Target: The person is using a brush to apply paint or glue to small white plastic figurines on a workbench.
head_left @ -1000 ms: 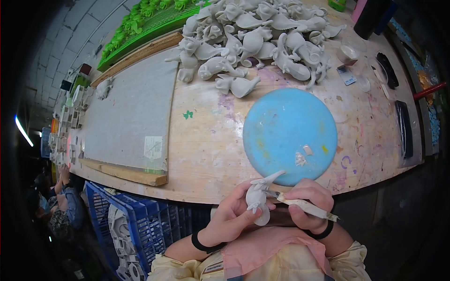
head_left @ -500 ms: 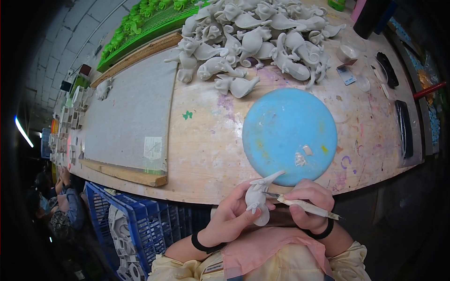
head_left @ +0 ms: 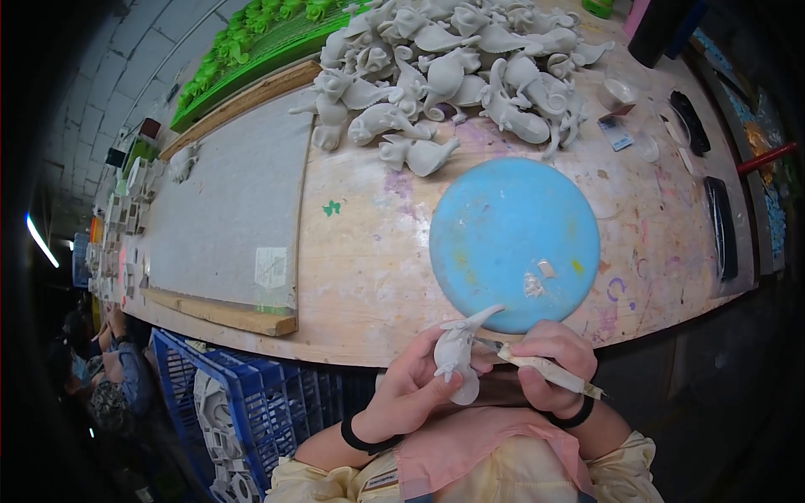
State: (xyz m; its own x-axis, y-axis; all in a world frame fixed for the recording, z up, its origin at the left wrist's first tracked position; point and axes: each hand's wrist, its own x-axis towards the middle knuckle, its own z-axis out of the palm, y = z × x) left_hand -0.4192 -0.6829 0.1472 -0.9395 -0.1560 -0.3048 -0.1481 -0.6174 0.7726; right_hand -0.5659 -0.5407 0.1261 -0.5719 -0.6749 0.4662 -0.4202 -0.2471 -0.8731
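My left hand [head_left: 415, 373] is closed round a pale grey, unpainted animal figurine [head_left: 457, 352] with a long, narrow tapering end pointing up and right. In my right hand [head_left: 558, 356] is a craft knife [head_left: 545, 369] with a thick off-white wrapped handle. Its thin dark metal tip points left and reaches the figurine's side; whether it touches cannot be made out. Just beyond my hands lies a round light blue disc [head_left: 511, 235], with a few small whitish scraps [head_left: 537, 281] on it. A large heap of similar grey figurines [head_left: 444, 75] covers the far part of the wooden table [head_left: 369, 268].
A grey board [head_left: 226, 210] with wooden edging lies at left, a green tray [head_left: 268, 59] beyond it. Below the table's left edge stands a blue crate [head_left: 268, 402] of pale parts. Dark objects [head_left: 719, 226] line the right edge. Another person [head_left: 109, 369] sits far left.
The figurine has turned a little in my left hand, showing more of its detailed side. The knife stays close to it. The whole view has shifted slightly.
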